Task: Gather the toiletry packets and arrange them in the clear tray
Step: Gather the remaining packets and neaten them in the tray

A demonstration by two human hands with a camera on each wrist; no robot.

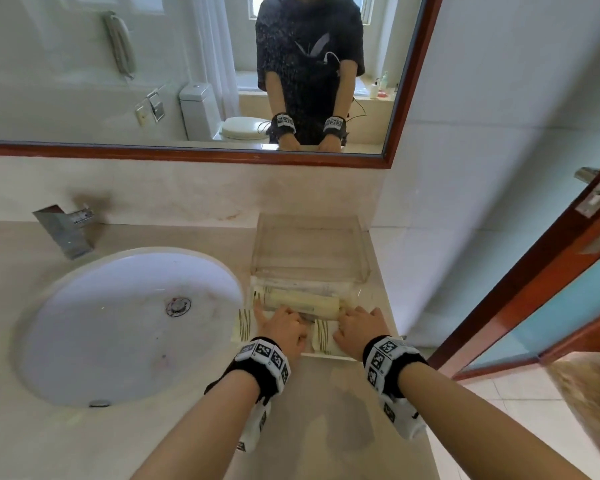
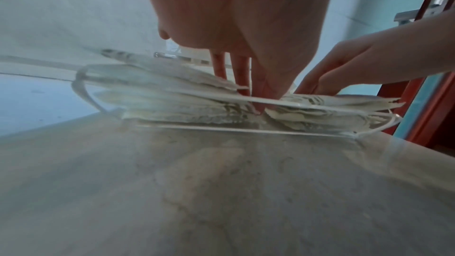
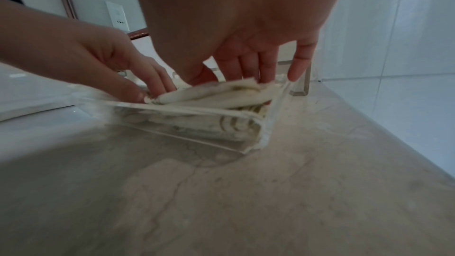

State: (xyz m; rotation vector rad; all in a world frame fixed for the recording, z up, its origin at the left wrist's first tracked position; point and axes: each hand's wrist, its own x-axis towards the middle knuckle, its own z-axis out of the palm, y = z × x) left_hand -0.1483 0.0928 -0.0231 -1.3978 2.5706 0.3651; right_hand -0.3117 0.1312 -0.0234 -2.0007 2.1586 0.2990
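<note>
Several cream toiletry packets [image 1: 302,304] with dark striped print lie stacked in the near clear tray [image 1: 326,356] on the counter right of the sink. Both hands are down on them. My left hand [image 1: 278,323] presses straight fingers [image 2: 242,77] into the gap between two piles of packets [image 2: 172,100] in the left wrist view. My right hand [image 1: 357,325] rests its straight fingers [image 3: 267,69] on the top packets [image 3: 209,98] at the tray's right wall [image 3: 278,108]. Neither hand curls round a packet. The lower packets are partly hidden under the hands.
A second clear tray [image 1: 309,247] stands just behind, against the backsplash. The white basin [image 1: 129,323] and tap [image 1: 66,230] are to the left. A mirror [image 1: 187,81] hangs above. The counter's edge and a red-framed door [image 1: 534,289] lie to the right.
</note>
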